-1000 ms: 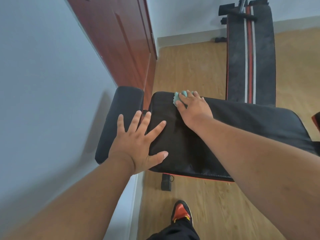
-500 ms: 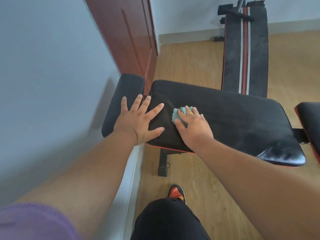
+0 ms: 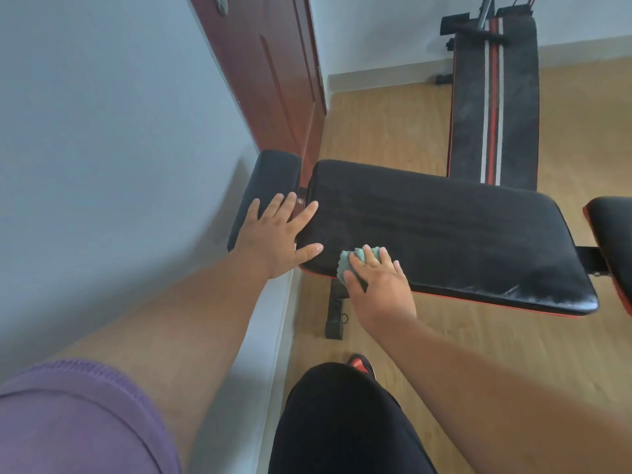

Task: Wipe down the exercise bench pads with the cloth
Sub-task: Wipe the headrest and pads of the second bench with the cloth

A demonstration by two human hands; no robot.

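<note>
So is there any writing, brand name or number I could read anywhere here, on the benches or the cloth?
None: no readable text shows anywhere in this view.
Long black pad: plain, no logo or label.
Small end pad: plain.
Cloth under the right hand: plain teal, no tag showing.
Striped bench behind: only red and white stripes, no lettering.
Door: bare wood.

1. A pale grey-blue wall (image 3: pixel 102 138) is filling the left side.
2. A reddish-brown wooden door (image 3: pixel 273 80) is standing beside it.
3. Light wood-grain flooring (image 3: pixel 386 131) is running to a white far wall (image 3: pixel 376 29), with a cream skirting board (image 3: pixel 386 75) lining its foot.
</note>
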